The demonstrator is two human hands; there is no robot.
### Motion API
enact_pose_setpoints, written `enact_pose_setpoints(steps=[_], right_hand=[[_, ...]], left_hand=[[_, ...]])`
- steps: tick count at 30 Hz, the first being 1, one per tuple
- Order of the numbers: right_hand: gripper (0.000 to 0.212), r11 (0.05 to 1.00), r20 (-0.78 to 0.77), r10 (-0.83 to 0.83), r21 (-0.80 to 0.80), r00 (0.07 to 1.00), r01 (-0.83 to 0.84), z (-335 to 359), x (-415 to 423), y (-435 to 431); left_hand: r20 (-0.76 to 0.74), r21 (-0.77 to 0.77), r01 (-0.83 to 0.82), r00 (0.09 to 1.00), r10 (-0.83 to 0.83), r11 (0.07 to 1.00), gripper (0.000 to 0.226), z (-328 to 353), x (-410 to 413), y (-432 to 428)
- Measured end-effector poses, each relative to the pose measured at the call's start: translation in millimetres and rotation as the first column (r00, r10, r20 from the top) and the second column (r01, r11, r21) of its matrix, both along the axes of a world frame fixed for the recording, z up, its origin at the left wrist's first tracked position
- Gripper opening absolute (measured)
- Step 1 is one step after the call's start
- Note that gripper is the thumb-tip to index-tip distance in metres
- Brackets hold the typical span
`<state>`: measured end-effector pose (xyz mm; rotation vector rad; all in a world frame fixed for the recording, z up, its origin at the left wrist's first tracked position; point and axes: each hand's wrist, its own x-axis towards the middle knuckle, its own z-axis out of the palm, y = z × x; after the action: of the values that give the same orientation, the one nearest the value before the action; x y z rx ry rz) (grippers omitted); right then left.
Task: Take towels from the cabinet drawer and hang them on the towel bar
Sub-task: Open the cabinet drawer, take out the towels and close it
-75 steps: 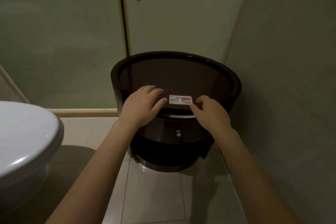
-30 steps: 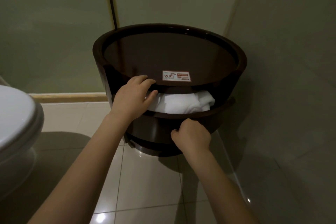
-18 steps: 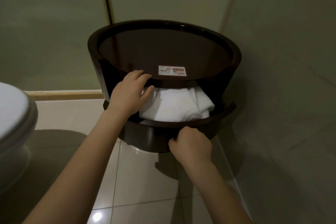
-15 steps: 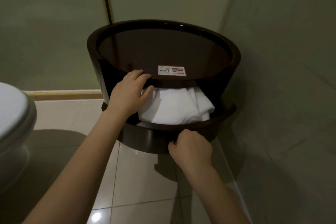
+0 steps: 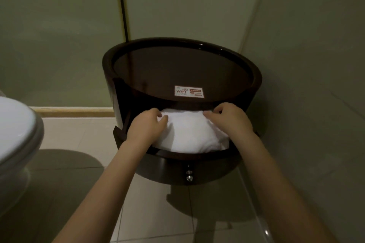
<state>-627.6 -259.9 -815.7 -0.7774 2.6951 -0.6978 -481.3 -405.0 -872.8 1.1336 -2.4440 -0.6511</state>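
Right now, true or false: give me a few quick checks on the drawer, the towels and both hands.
1. The drawer is open. True.
2. The left hand and the right hand both hold the white towels. True.
3. The right hand grips the drawer's knob. False: the knob is free, and that hand is on the towels.
4. The WiFi sticker is on the drawer front. False: it is on top of the cabinet.
5. The toilet is to the right of the cabinet. False: it is to the left.
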Motion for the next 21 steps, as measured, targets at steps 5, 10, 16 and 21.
enact_pose_setpoints(steps=[5,10,16,21], right_hand=[[0.097,0.985,0.422,-0.165,0.032,0.891,0.168,-39.2,-36.3,-20.0],[0.115,0.969,0.590,-0.193,-0.013,0.784,0.249,-52.4,-38.4,-21.6],[0.119,0.979,0.696,-0.142,-0.007,0.704,0.205,-51.8,-43.0,-9.8],[0.116,0.984,0.713,-0.125,-0.001,0.689,0.180,-55.3,-40.3,-7.6]], left_hand=[[0.169,0.316,-0.065,0.985,0.011,0.946,0.060,-5.2,-19.6,-14.6],[0.055,0.727,-0.072,0.997,0.048,0.683,0.095,-13.4,-33.1,-16.3],[-0.048,0.870,-0.002,0.995,0.088,0.493,0.097,-21.1,-32.5,-16.8],[-0.024,0.907,0.002,0.999,0.048,0.422,0.112,-12.7,-28.5,-14.8]])
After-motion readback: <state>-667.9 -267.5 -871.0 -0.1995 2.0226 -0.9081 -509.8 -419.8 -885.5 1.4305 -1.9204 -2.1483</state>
